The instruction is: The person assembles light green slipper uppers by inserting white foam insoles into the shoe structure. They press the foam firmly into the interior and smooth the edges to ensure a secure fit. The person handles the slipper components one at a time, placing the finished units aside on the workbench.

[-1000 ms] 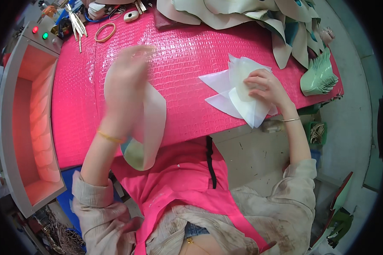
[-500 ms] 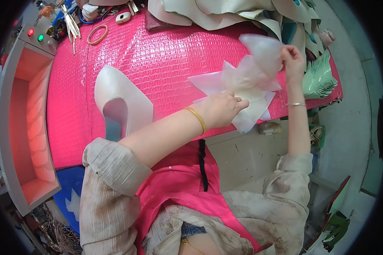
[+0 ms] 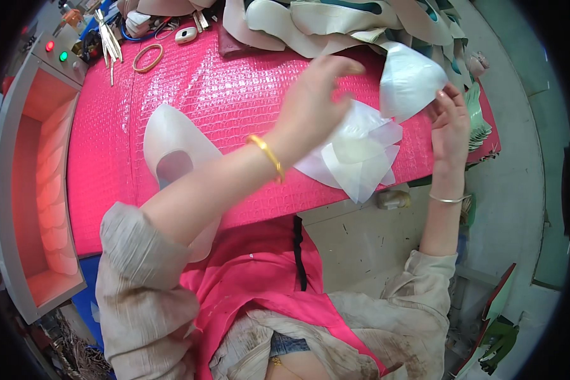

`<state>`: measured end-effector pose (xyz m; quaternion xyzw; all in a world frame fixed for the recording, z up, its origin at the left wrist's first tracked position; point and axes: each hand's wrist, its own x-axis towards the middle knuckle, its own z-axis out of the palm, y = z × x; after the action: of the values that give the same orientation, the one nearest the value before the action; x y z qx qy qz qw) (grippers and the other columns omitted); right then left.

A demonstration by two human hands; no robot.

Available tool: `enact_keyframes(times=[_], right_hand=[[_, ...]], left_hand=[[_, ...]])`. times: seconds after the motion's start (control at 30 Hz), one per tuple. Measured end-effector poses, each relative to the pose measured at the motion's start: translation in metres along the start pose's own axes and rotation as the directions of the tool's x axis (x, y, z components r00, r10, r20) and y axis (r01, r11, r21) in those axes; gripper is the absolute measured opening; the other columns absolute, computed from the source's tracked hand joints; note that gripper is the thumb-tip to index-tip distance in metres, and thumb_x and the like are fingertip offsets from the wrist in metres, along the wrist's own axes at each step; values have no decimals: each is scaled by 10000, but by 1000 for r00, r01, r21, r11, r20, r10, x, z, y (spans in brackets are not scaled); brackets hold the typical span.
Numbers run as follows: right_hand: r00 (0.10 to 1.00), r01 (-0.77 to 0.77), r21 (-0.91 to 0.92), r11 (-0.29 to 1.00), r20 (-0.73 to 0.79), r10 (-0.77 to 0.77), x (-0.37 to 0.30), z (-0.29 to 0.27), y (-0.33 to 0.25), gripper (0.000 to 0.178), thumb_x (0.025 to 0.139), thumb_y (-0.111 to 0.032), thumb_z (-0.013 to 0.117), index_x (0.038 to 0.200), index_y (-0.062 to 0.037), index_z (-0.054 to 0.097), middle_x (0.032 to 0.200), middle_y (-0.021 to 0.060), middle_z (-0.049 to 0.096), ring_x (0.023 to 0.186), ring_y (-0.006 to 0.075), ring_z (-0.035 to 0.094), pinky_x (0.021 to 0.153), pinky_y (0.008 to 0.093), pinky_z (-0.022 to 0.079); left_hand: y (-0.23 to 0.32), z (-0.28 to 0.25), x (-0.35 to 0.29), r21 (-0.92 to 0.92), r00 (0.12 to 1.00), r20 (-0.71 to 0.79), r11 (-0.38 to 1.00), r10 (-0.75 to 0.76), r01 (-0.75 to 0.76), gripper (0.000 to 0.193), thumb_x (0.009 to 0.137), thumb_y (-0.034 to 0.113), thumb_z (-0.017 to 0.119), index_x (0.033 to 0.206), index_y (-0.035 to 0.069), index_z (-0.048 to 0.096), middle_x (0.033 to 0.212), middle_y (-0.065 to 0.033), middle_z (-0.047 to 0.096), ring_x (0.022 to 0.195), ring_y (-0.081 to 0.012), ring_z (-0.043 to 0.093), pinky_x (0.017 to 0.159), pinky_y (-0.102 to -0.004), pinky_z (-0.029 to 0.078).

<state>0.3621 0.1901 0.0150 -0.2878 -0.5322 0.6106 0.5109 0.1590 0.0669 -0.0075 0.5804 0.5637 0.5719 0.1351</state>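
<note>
My right hand (image 3: pixel 449 123) pinches the edge of a translucent white sheet piece (image 3: pixel 411 82), rounded and tapering, raised over the pink table. Held away from it, my left hand (image 3: pixel 316 101) is blurred, with thumb and fingers apart and nothing visible between them. Below and between the hands lies a fanned pile of translucent white and pale pink sheet pieces (image 3: pixel 361 152) near the table's front edge. A white shoe upper piece (image 3: pixel 171 130) with a cut-out opening rests to the left, partly hidden under my left forearm, its lower end hanging past the edge.
A box with a red-orange glowing inside (image 3: pixel 28 183) stands at the left, curved pieces along its wall. Cream leather-like pieces (image 3: pixel 278 25) are heaped at the back. Stacked pale green pieces (image 3: pixel 478 123) sit at the right. A tape ring (image 3: pixel 147 58) lies at the back left.
My left hand has lifted off the pile and moved up and left. The sheet piece in my right hand has come away from the pile, slightly to the right.
</note>
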Motion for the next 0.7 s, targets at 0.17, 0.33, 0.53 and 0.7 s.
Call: enact_keyframes(times=[0.17,0.33,0.53,0.7], right_hand=[[995,-56,74,996,82,50,-15,42,23,277,797,-37,595,1045,-3,474,983,77,563,840,163,586,745,285,492],[991,80,37,996,108,-83,-18,80,16,255,801,-18,594,1021,29,473,929,102,588,802,196,616,735,298,530],[964,89,-73,993,257,-68,-17,85,20,187,815,-68,605,943,21,502,812,91,609,751,176,620,686,269,523],[912,219,-515,829,410,14,-52,77,22,226,772,-148,660,910,-19,536,800,56,600,754,128,590,701,248,462]], left_hand=[[45,-1,-11,467,853,176,721,492,-512,238,669,142,671,840,75,520,793,-81,510,738,-243,546,613,-338,467],[23,-9,-6,521,945,42,800,324,-298,147,681,79,619,700,66,474,666,-73,511,609,-248,553,518,-347,453],[22,-43,17,570,952,-16,785,305,-242,102,669,18,563,722,15,476,646,-112,561,557,-283,549,521,-330,457],[13,-80,21,149,935,144,941,-324,303,328,739,37,594,1051,-3,502,692,-88,592,663,-136,609,566,-272,496]])
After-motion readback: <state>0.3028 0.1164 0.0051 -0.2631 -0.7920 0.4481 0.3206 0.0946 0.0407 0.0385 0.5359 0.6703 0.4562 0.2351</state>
